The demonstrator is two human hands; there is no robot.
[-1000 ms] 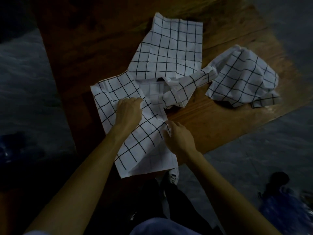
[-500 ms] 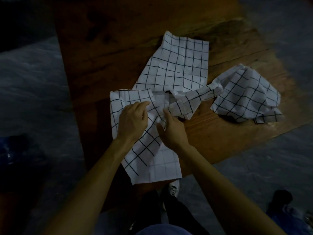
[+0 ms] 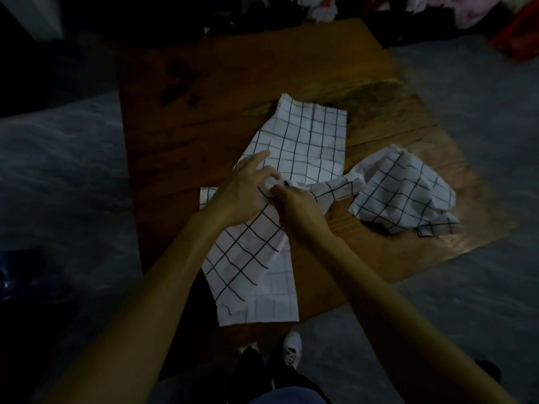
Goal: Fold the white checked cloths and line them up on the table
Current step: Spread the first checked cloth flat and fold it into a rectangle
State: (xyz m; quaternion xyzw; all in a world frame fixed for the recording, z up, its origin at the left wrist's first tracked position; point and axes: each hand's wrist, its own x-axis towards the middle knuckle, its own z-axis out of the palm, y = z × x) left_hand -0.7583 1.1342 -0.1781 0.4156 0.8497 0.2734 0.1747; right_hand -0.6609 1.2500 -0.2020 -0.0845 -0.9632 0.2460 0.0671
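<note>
Meeting over the middle of the wooden table (image 3: 204, 91), the person's two hands work at a single bunched spot of cloth. The left hand (image 3: 245, 189) lies knuckles up, its fingers curled around a small wad of white fabric, with the index finger stretched forward and resting flat on the cloth beyond. The right hand (image 3: 294, 201) comes in from the other side, fingertips pinched onto the same wad, so the two grips touch each other.

Below the grip, toward the person, the near checked cloth (image 3: 253, 272) spreads flat in a long strip. Its lower edge hangs just past the table's near edge, above a white shoe (image 3: 291, 349) on the floor. One corner of this cloth peeks out to the left of the left wrist.

Beyond the grip lies the far checked cloth (image 3: 309, 144), laid out flat and fairly smooth, its near edge running under the left fingertips. Whether the wad belongs to this piece or to the near one cannot be told in the dim light.

To the right of the grip, a twisted band of checked fabric runs from the wad to the crumpled checked cloth (image 3: 405, 188), which sits in a loose, rumpled heap near the table's right edge.

Far beyond the table, a pile of mixed clothing (image 3: 437, 7) lies in shadow.
</note>
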